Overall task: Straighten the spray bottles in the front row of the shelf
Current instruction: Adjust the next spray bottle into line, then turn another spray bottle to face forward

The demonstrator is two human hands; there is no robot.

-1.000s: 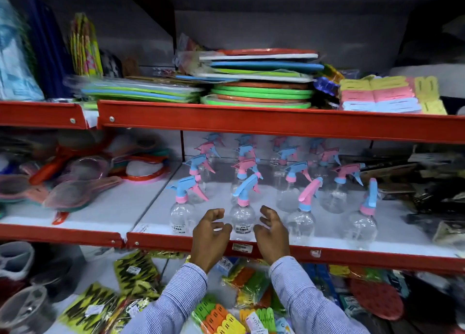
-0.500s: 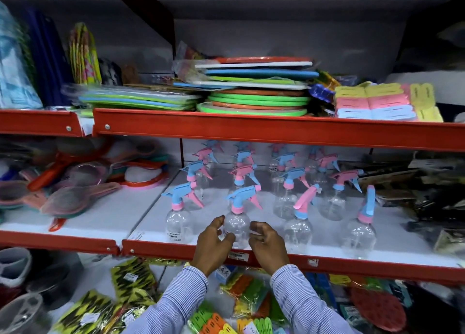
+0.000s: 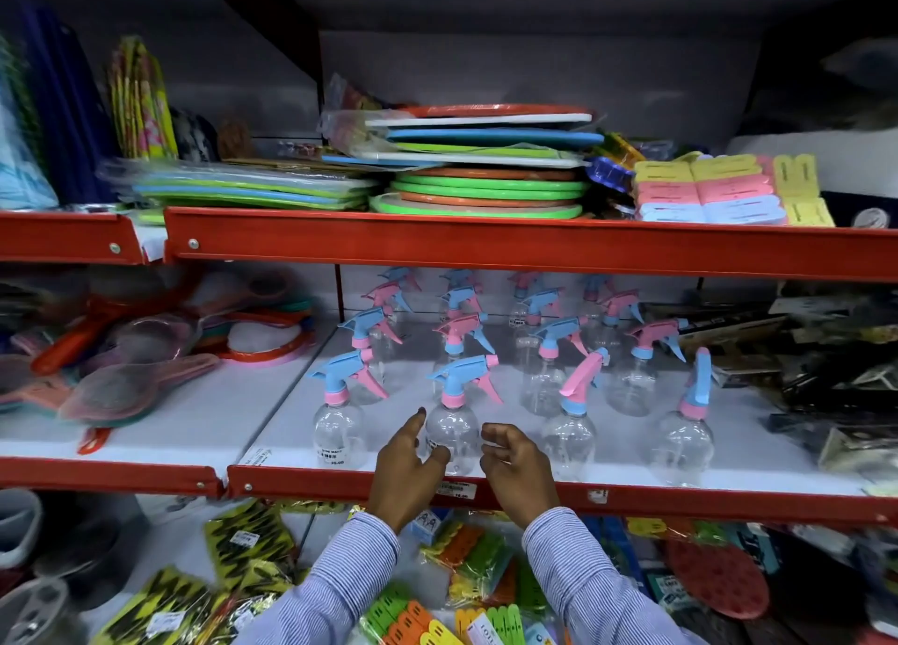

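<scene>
Four clear spray bottles stand in the front row on the white shelf [image 3: 758, 455]. The first bottle [image 3: 336, 428] and the second bottle [image 3: 454, 433] have blue heads with nozzles pointing left. The third bottle [image 3: 569, 443] has a pink head and the fourth bottle [image 3: 681, 447] a blue one; both heads are turned at other angles. My left hand [image 3: 404, 469] rests its index finger and thumb on the second bottle's left side. My right hand [image 3: 516, 467] has curled fingers a little off the bottle's right side.
More spray bottles [image 3: 551, 353] stand in rows behind. The red shelf lip [image 3: 680, 498] runs just below my hands. Plastic strainers [image 3: 131, 382] lie on the left shelf, dark packets [image 3: 836, 377] on the right, stacked boards [image 3: 486, 168] above, and packaged goods [image 3: 252, 547] below.
The second bottle's blue head has turned from pointing back-right to pointing left, like the first bottle's. My right hand has come off the bottle; my left hand's grip has loosened.
</scene>
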